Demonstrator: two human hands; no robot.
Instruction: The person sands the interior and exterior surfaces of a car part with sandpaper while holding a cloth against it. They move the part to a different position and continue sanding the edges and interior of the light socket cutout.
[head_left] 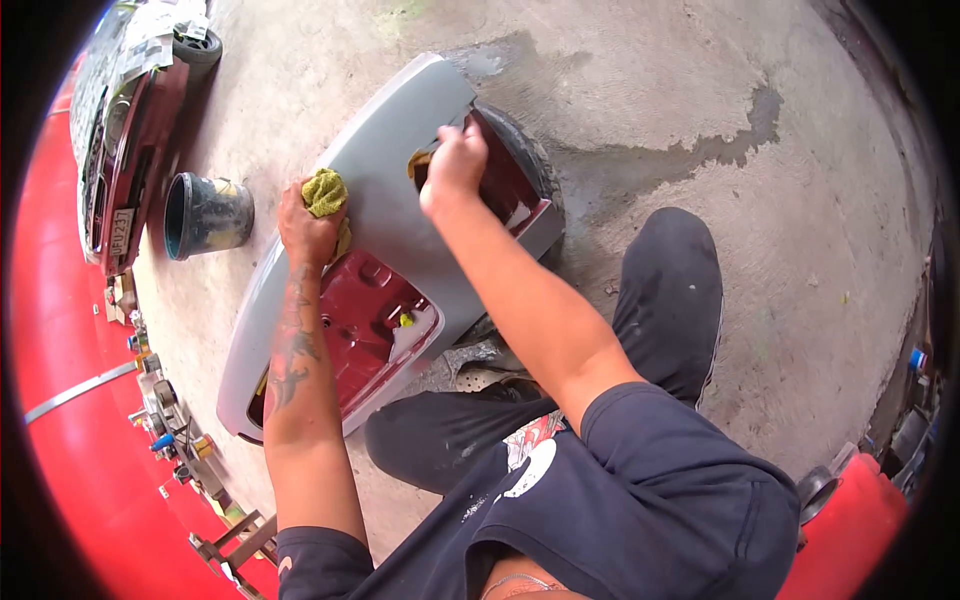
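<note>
A car body panel (385,130), coated grey with dark red showing through its openings, lies tilted on the floor in front of me. My left hand (312,228) is closed around a crumpled yellow-green cloth (324,193) and rests on the panel's left side. On the far right part of the panel, my right hand (458,165) is closed beside a red-lined opening (505,180). Its fingers curl away from view, so whatever they hold is hidden. A yellow-brown edge (416,162) shows just left of that hand.
A dark, paint-stained bucket (215,215) stands left of the panel. Beyond it is the front of a dark red car (130,170) partly covered with paper. Tools and small parts (180,435) line the lower left. Wet patches (740,145) mark the concrete floor.
</note>
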